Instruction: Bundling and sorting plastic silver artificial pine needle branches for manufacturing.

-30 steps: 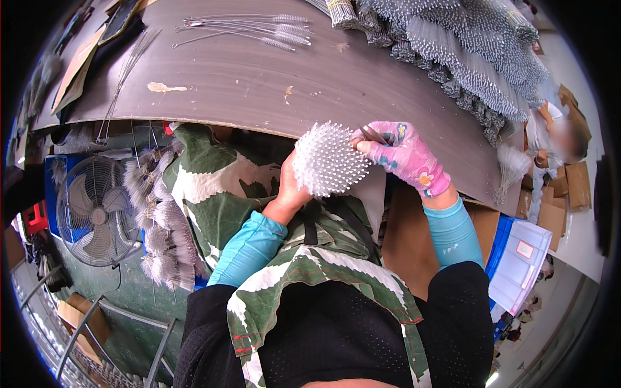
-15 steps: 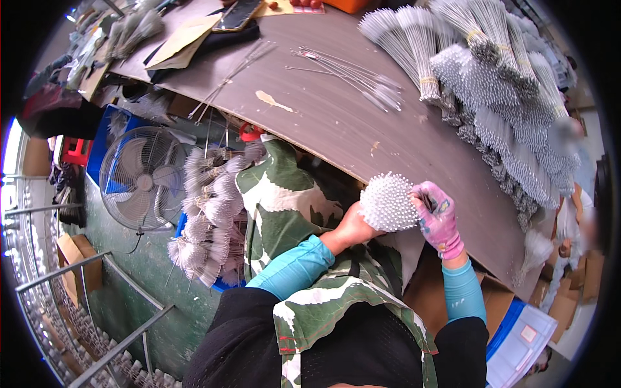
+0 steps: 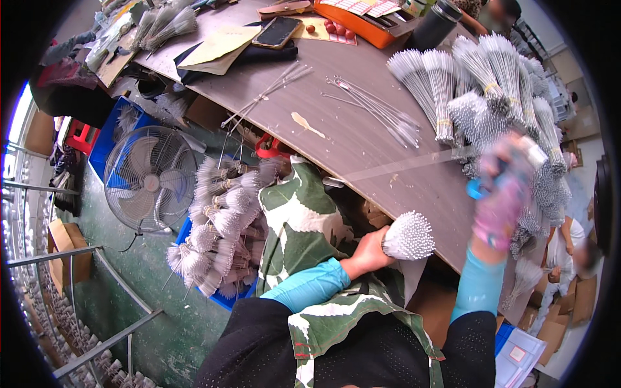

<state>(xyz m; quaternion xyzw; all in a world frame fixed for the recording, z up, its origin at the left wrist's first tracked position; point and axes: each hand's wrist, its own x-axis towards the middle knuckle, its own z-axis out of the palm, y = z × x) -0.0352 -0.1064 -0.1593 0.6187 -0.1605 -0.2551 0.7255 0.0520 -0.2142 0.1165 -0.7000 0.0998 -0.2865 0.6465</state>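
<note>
The brush bundle point(image 3: 409, 236), a rounded cluster of white bristle tips, is by the near edge of the worktop point(image 3: 346, 145), in front of you. Your left hand point(image 3: 370, 251), bare, is closed around it from the left, with the tips showing beyond your fingers.

Your right hand point(image 3: 506, 187), in a pink patterned glove, is raised well apart from that bundle, to its right and farther off, in front of the brush pile point(image 3: 446, 90). It is blurred, so you cannot tell how far open it is or what it has hold of; a small blue thing point(image 3: 477, 189) shows at its left side. A see-through strip point(image 3: 394, 169) runs from near the worktop's edge toward that hand.

Left of the pile lie a few loose brushes point(image 3: 375, 110), spread side by side. Farther left, more thin brushes point(image 3: 266, 95) cross each other near the edge. At the far side are a phone point(image 3: 277, 32), a sheet of yellowish paper point(image 3: 220, 48), an orange tray point(image 3: 352, 24) and a black bottle point(image 3: 436, 24).

On your left, tied brush bunches point(image 3: 223, 223) fill a blue bin point(image 3: 184, 231), with a fan point(image 3: 150, 181) just beyond them.
</note>
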